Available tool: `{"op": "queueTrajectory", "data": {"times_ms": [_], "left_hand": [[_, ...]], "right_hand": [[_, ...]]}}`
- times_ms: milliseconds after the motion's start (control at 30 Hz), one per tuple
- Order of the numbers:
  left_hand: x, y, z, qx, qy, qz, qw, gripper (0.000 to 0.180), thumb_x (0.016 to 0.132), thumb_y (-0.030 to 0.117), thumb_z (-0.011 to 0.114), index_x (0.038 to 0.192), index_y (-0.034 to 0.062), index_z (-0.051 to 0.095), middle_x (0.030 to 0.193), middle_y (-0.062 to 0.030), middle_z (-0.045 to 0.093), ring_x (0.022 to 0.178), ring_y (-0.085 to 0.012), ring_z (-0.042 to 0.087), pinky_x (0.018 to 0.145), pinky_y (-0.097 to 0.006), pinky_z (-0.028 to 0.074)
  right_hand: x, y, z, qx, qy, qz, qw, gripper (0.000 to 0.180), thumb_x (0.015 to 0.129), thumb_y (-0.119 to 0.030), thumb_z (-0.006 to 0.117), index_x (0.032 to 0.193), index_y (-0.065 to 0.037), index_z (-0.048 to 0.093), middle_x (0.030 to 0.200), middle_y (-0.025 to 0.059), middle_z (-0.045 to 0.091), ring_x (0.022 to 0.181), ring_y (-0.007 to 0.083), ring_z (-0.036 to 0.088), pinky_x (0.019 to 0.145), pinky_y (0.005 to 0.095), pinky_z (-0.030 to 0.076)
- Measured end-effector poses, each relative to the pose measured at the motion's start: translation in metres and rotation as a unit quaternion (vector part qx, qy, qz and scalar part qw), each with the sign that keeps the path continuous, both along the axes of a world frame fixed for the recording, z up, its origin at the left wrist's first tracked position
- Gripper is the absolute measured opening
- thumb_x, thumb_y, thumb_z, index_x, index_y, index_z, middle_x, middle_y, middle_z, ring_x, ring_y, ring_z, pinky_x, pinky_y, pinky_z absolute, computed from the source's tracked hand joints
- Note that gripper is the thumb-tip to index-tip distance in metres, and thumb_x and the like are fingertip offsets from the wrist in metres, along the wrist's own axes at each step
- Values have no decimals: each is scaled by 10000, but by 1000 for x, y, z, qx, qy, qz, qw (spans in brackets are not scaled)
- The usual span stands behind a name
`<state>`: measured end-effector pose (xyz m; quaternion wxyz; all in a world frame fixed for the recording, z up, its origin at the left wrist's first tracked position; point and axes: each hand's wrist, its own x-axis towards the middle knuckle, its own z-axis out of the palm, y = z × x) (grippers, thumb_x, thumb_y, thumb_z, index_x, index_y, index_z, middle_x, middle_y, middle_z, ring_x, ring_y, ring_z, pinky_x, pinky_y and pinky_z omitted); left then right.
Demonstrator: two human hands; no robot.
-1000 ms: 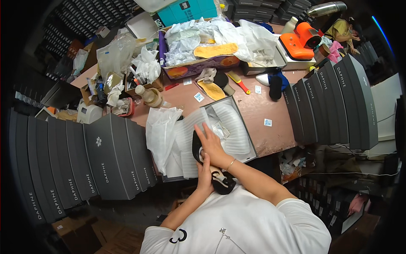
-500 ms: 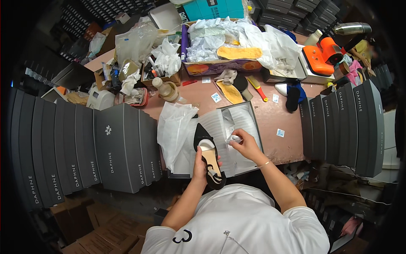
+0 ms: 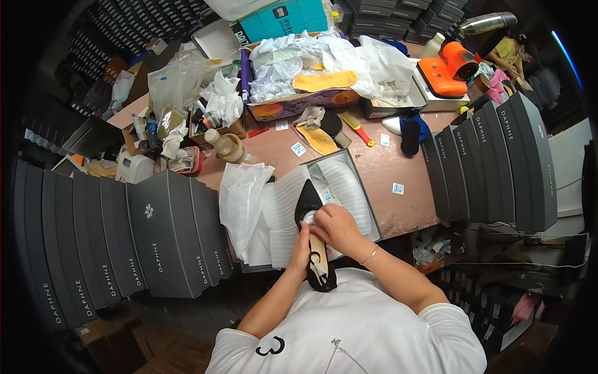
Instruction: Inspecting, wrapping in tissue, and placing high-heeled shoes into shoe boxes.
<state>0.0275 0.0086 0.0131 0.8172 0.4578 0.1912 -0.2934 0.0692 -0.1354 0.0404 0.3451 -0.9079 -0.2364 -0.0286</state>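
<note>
At our far left we see a row of dark grey boxes (image 3: 165, 243) standing close together. Next to it, white tissue paper (image 3: 242, 196) lies loosely over the left part of a ribbed white foam sheet (image 3: 280, 209). Then comes our left hand (image 3: 300, 254), closed around the middle of a black shoe (image 3: 308, 198), thumb along its left side and fingers passing underneath.

The shoe is above the foam, between our two hands. Its long axis runs away from our body: the pointed toe is at the far end, leaning slightly left, and the heel is close to our white shirt (image 3: 349, 311). The toe opening lies just left of our right fingertips, so the right hand (image 3: 339, 229) is the nearer one to it, while the left has the midsection. The right hand's fingers are bunched narrowly at that opening; a whitish patch shows there, but we cannot tell whether they pinch anything.

Right of this hand runs the grey rim of an open box (image 3: 363, 184); beyond it, a small printed label (image 3: 397, 188) lies on the pinkish table (image 3: 398, 212), near more upright grey boxes (image 3: 498, 165).
</note>
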Motion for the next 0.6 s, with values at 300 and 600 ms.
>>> {"op": "queueTrajectory", "data": {"times_ms": [300,600], "left_hand": [[-12,-19,15,-29,33,7,999,619,942,631,279,1042,63,505,738,-59,582,622,-136,600,540,-239,497],[59,74,-27,440,-283,144,840,496,934,175,563,1345,-41,388,1267,-194,497,1160,-215,512,945,-297,434]], "right_hand": [[10,9,-32,132,136,-55,980,680,779,-241,704,1358,-29,418,1248,237,518,1079,415,545,922,407,448],[19,-96,-66,-176,60,-109,977,651,741,-246,742,1307,-78,466,1217,153,520,1093,331,506,919,423,376]]}}
